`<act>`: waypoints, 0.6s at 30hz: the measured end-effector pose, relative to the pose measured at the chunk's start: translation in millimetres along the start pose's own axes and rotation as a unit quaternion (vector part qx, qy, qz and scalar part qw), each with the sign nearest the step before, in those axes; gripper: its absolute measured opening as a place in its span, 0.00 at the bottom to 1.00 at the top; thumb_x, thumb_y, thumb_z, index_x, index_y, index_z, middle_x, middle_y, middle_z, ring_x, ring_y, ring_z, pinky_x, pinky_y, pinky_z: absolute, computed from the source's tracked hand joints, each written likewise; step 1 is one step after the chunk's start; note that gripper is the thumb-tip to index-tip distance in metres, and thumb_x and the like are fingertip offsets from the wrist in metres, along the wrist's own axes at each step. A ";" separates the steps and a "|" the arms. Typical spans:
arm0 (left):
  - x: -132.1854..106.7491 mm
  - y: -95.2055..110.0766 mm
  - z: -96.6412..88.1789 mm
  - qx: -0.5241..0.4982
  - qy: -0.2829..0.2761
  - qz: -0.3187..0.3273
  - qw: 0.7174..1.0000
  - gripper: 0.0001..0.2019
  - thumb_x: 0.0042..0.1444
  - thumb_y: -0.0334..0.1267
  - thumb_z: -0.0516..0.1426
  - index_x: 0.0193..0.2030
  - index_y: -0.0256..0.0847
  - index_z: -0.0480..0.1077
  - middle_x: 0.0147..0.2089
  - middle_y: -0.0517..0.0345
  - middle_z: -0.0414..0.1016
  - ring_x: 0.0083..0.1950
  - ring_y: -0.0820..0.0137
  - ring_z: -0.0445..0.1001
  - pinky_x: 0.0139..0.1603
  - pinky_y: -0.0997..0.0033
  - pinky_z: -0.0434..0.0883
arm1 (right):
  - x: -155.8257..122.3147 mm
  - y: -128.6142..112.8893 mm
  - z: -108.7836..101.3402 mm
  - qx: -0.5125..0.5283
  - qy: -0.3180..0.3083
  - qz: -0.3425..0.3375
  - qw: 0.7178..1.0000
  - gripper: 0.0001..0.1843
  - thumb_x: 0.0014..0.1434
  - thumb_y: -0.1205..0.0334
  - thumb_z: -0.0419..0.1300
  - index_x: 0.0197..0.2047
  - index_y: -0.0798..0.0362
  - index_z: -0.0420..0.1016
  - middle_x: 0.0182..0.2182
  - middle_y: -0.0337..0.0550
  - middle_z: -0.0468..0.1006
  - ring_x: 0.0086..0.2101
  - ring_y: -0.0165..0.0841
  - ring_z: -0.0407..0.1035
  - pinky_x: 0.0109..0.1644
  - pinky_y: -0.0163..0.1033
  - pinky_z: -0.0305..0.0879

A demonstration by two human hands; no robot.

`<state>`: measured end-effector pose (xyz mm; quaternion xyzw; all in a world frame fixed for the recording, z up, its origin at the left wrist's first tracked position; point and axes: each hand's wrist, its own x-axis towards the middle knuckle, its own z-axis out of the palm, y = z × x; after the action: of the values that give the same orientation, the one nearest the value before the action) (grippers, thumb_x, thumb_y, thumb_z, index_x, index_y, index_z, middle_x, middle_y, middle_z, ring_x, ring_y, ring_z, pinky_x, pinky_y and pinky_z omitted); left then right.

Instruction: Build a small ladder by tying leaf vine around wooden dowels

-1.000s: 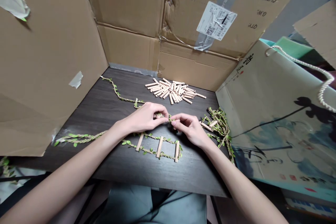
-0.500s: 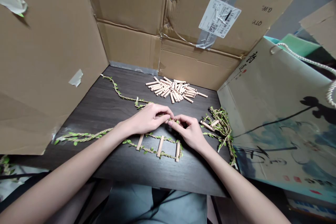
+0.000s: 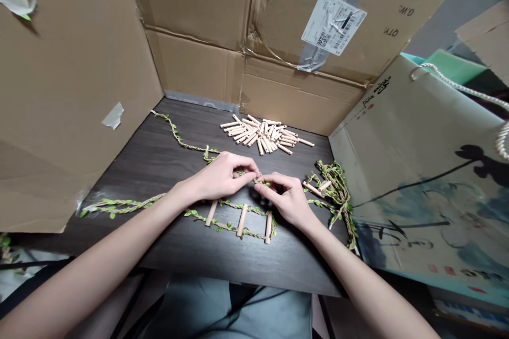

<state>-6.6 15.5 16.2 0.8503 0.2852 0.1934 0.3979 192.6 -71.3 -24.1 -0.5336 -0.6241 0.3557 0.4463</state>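
My left hand and my right hand meet above the dark wood tabletop. Their fingertips pinch a twisted twine vine with small green leaves between them. Below my hands lies a small ladder of several wooden dowels tied across two vine strands. Another vine length runs left under my left wrist. A tangled vine bundle with dowels lies near my right hand. A pile of loose wooden dowels sits farther ahead.
Cardboard panels stand along the left and back of the tabletop. A printed paper bag with a rope handle leans at the right. The table's front edge runs above my lap.
Both hands still pinch the vine, with their fingers shifted only slightly. The whole view has moved a little, and the ladder and dowel pile stay in place on the table.
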 end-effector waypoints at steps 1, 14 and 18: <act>-0.2 0.2 -0.3 0.002 -0.002 0.004 1.000 0.13 0.65 0.41 0.57 0.43 0.36 0.81 0.37 0.55 0.83 0.31 0.72 0.70 0.34 0.73 0.62 | 0.1 0.1 0.1 0.005 0.002 0.003 1.000 0.13 0.61 0.52 0.69 0.41 0.53 0.88 0.26 0.40 0.75 0.26 0.30 0.60 0.33 0.37 0.57; 0.1 -6.7 -1.8 0.106 -0.025 0.032 0.994 0.10 0.63 0.39 0.58 0.37 0.39 0.80 0.32 0.57 0.78 0.32 0.70 0.70 0.36 0.71 0.61 | 0.5 2.4 -3.8 -0.036 -0.035 0.015 0.999 0.17 0.61 0.46 0.70 0.42 0.53 0.87 0.25 0.39 0.74 0.27 0.31 0.62 0.32 0.37 0.58; 0.3 -8.1 -3.6 0.093 -0.035 0.041 0.994 0.10 0.64 0.38 0.58 0.39 0.39 0.81 0.35 0.56 0.80 0.35 0.69 0.72 0.37 0.71 0.62 | 0.3 2.9 -6.1 -0.050 -0.031 0.019 0.998 0.18 0.62 0.46 0.69 0.34 0.53 0.84 0.26 0.42 0.78 0.27 0.32 0.66 0.34 0.37 0.60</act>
<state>-11.0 21.9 12.0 0.9010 0.2525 0.1520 0.3184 199.3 -70.6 -24.6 -0.5555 -0.6445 0.3491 0.3925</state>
